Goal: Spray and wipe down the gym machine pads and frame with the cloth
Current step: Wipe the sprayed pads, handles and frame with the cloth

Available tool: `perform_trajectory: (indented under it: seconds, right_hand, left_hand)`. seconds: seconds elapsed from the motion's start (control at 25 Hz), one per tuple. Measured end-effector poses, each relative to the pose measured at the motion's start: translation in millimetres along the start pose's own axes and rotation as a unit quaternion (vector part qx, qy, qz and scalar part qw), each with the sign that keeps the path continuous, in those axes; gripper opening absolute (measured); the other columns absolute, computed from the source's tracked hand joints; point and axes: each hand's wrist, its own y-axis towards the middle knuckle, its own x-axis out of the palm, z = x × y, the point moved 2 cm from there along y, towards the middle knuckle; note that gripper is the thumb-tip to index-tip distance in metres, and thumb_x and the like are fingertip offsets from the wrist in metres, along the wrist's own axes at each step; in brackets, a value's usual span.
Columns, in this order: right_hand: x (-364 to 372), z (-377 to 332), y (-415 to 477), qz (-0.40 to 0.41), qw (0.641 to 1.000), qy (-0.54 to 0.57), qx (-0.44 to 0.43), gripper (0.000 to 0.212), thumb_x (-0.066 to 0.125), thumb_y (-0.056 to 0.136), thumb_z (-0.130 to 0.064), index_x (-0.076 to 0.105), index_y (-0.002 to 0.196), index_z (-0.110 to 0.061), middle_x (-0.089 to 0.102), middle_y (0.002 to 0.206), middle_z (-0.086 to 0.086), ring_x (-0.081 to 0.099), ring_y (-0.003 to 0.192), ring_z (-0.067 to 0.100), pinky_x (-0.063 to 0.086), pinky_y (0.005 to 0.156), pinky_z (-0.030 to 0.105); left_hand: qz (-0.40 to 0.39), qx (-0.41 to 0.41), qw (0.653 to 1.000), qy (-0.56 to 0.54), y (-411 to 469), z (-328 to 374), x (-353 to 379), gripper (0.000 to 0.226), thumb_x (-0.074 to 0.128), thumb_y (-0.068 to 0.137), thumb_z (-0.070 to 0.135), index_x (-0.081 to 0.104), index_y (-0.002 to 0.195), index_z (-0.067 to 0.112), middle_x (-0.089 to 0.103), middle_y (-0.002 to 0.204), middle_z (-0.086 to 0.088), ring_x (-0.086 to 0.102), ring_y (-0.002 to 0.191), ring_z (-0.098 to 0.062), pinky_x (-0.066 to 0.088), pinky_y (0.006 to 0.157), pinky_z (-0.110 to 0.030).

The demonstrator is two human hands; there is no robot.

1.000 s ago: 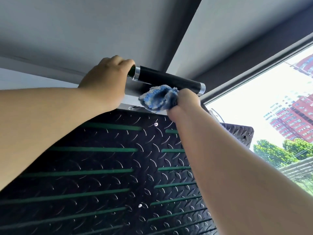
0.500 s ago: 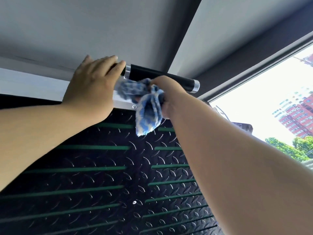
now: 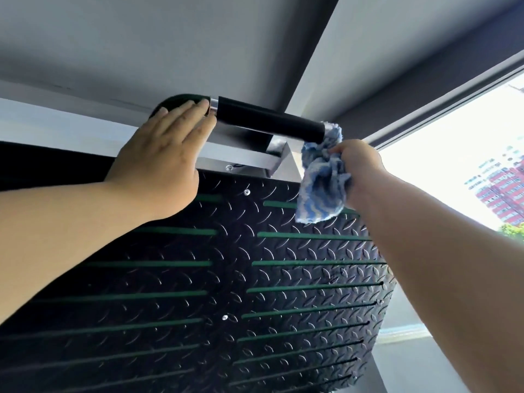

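Slid the cloth (image 3: 321, 182) from mid-handle to the right end of the black handle (image 3: 269, 120); bunched in curled right hand (image 3: 360, 165) fingers, hanging lengthwise downward. Left hand (image 3: 158, 165) fingers straight, together.

A plain grey ceiling (image 3: 136, 38) spreads above the left hand (image 3: 158, 171), crossed by a darker band (image 3: 317, 52) that rises between the two hands. Right of the right hand (image 3: 360, 168), under a dark blind (image 3: 442, 80), a window (image 3: 442, 188) glares with daylight. Red high-rise blocks (image 3: 502, 191) and green treetops (image 3: 513, 230) show outside.
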Motion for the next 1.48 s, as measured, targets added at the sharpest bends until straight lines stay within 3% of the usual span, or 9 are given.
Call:
perform_trajectory:
  seconds: [0.24, 0.44, 0.56, 0.68, 0.8, 0.96, 1.16, 1.36, 1.48]
  right_hand:
    - [49, 59, -86, -0.138, 0.983, -0.105, -0.065, 0.022, 0.050, 0.083, -0.008, 0.064, 0.072, -0.020, 0.062, 0.070, 0.006, 0.057, 0.072, 0.023, 0.051, 0.076, 0.040]
    - [99, 113, -145, -0.252, 0.966, -0.039, 0.031, 0.035, 0.047, 0.094, -0.044, 0.067, 0.097, -0.016, 0.069, 0.078, 0.004, 0.066, 0.072, 0.021, 0.057, 0.071, 0.040]
    - [115, 129, -166, -0.313, 0.943, -0.095, 0.067, 0.056, 0.032, 0.095, -0.060, 0.069, 0.113, -0.022, 0.072, 0.104, 0.009, 0.068, 0.096, 0.027, 0.053, 0.088, 0.042]
    - [132, 127, -175, -0.290, 0.926, -0.232, -0.064, 0.042, 0.029, 0.101, -0.042, 0.063, 0.124, -0.030, 0.065, 0.121, -0.006, 0.057, 0.113, 0.013, 0.042, 0.094, 0.030]
    - [146, 113, -168, -0.160, 0.900, -0.322, -0.248, 0.038, 0.035, 0.096, -0.015, 0.060, 0.123, -0.024, 0.060, 0.120, -0.007, 0.054, 0.107, 0.015, 0.041, 0.083, 0.027]
    - [178, 102, -152, -0.102, 0.771, -0.464, -0.424, 0.047, 0.038, 0.087, -0.003, 0.057, 0.125, -0.025, 0.052, 0.133, -0.007, 0.037, 0.129, 0.017, 0.025, 0.104, 0.031]
    - [219, 116, -129, -0.122, 0.670, -0.570, -0.459, 0.025, 0.034, 0.097, -0.020, 0.059, 0.101, -0.019, 0.060, 0.092, 0.003, 0.054, 0.104, 0.031, 0.027, 0.084, 0.033]
    - [228, 145, -124, -0.020, 0.677, -0.515, -0.526, 0.032, 0.031, 0.097, -0.028, 0.059, 0.092, -0.015, 0.065, 0.093, 0.002, 0.053, 0.094, 0.030, 0.026, 0.086, 0.034]
    - [228, 146, -122, -0.014, 0.673, -0.495, -0.549, 0.034, 0.031, 0.096, -0.030, 0.062, 0.097, -0.015, 0.066, 0.095, 0.004, 0.053, 0.095, 0.030, 0.027, 0.089, 0.034]
  left_hand:
    - [-0.070, 0.019, 0.987, -0.141, -54, 23, -27, 0.059, 0.032, 0.088, 0.040, 0.048, 0.137, 0.012, 0.052, 0.137, -0.004, 0.049, 0.123, -0.024, 0.035, 0.105, -0.034]
    - [-0.108, -0.260, 0.869, -0.407, -90, 14, -54, 0.034, 0.058, 0.084, 0.050, 0.055, 0.113, 0.032, 0.065, 0.095, 0.015, 0.062, 0.086, -0.006, 0.047, 0.076, -0.022]
    - [-0.093, -0.366, 0.798, -0.469, -109, -19, -62, 0.036, 0.073, 0.077, 0.031, 0.056, 0.109, 0.032, 0.066, 0.084, 0.008, 0.066, 0.079, -0.013, 0.056, 0.070, -0.031]
    - [-0.025, -0.357, 0.902, -0.241, -119, -68, -85, 0.021, 0.058, 0.083, 0.013, 0.060, 0.099, 0.027, 0.063, 0.085, 0.004, 0.059, 0.078, -0.018, 0.041, 0.061, -0.019]
    - [0.018, -0.290, 0.952, -0.101, -119, -108, -102, 0.039, 0.044, 0.085, -0.004, 0.064, 0.113, 0.015, 0.051, 0.111, -0.013, 0.050, 0.100, -0.029, 0.029, 0.075, -0.019]
    - [-0.081, -0.070, 0.994, -0.015, -145, -128, -78, 0.041, 0.049, 0.088, 0.021, 0.061, 0.126, 0.016, 0.039, 0.145, -0.011, 0.042, 0.124, -0.035, 0.035, 0.106, -0.041]
    - [-0.107, 0.151, 0.968, 0.168, -188, -172, -55, 0.046, 0.056, 0.085, 0.011, 0.058, 0.130, 0.021, 0.041, 0.147, -0.011, 0.041, 0.126, -0.041, 0.038, 0.102, -0.053]
    - [-0.009, 0.031, 0.990, 0.135, -156, -182, -52, 0.054, 0.029, 0.088, 0.006, 0.053, 0.135, 0.020, 0.039, 0.148, -0.015, 0.036, 0.133, -0.041, 0.045, 0.095, -0.055]
    - [0.017, 0.075, 0.989, 0.130, -195, -183, -37, 0.049, 0.025, 0.097, 0.004, 0.059, 0.129, 0.018, 0.046, 0.144, -0.013, 0.042, 0.128, -0.038, 0.043, 0.100, -0.049]
